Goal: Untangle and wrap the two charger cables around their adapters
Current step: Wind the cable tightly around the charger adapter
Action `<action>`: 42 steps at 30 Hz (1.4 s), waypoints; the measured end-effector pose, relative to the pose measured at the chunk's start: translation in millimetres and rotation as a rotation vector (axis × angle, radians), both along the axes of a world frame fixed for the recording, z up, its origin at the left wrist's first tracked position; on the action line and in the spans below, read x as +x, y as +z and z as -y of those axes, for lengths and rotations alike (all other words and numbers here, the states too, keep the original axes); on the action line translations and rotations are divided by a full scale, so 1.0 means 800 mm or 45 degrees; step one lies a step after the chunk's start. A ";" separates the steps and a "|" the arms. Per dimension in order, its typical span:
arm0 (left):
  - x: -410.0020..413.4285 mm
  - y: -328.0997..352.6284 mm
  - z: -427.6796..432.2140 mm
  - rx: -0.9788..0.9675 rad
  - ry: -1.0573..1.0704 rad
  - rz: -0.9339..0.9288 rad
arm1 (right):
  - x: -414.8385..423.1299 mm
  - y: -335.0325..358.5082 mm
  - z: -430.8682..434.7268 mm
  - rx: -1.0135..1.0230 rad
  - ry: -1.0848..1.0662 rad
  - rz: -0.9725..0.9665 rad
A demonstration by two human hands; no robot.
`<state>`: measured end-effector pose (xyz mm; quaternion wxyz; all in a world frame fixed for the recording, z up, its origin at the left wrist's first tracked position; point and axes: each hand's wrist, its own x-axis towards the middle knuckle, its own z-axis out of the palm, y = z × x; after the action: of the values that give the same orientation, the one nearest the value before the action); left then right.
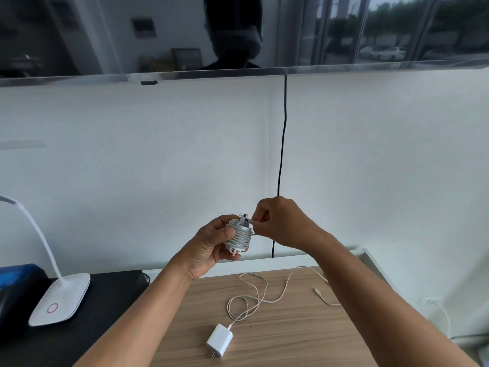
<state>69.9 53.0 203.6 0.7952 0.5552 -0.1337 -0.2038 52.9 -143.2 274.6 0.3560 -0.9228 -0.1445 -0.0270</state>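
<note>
Pale grey charger cable wound in tight turns round its small adapter (238, 235): held in mid-air just below view centre, over the far edge of the light wooden table (291, 345). Turns lie neat; what look like prongs stick out at its 6 o'clock.
Left hand (209, 247): fingers and thumb curled round the wound adapter from its 9 o'clock side, gripping it.
Right hand (280, 223): at the wound adapter's 2 o'clock, pinching the cable's free plug end (248, 220) against the top turns.
Step in hand: my read is tucking or fixing the tail of the first wrap. Can't tell whether it is locked under a turn.
White square plastic adapter (219, 341): second charger, flat on the table at 6 o'clock of the view, prongs toward the person, untouched.
Thin white cable (251, 300): plugged into that adapter, runs toward 12 to 2 o'clock in loose loops that cross themselves. Part is hidden under the right forearm.
Small end connector (316, 290): rests on the wood at 3 o'clock of the loops.
Tangle: the two cables are well apart, no shared knot visible.
Done: separation, nearly all of wrap one.
Left: secure the tail, set it down, wind all of the second cable. Roughly halfway, by my estimate.
Around: white flexible-neck desk lamp (60, 300) at 8 o'clock; black cord (283, 154) hanging down the wall at 12 o'clock.
</note>
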 end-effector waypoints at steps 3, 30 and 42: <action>0.001 0.003 -0.001 0.050 0.002 0.025 | 0.003 0.002 0.000 -0.075 0.010 0.000; 0.007 0.014 0.005 0.152 0.029 0.093 | 0.034 -0.046 0.031 1.135 0.135 -0.767; 0.001 0.019 0.010 0.162 -0.026 0.098 | 0.042 -0.049 0.041 1.029 0.276 -0.739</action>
<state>70.3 45.1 219.1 0.7504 0.6106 -0.1566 -0.1986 86.2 -176.2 235.5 0.7108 -0.6605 -0.1127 0.2138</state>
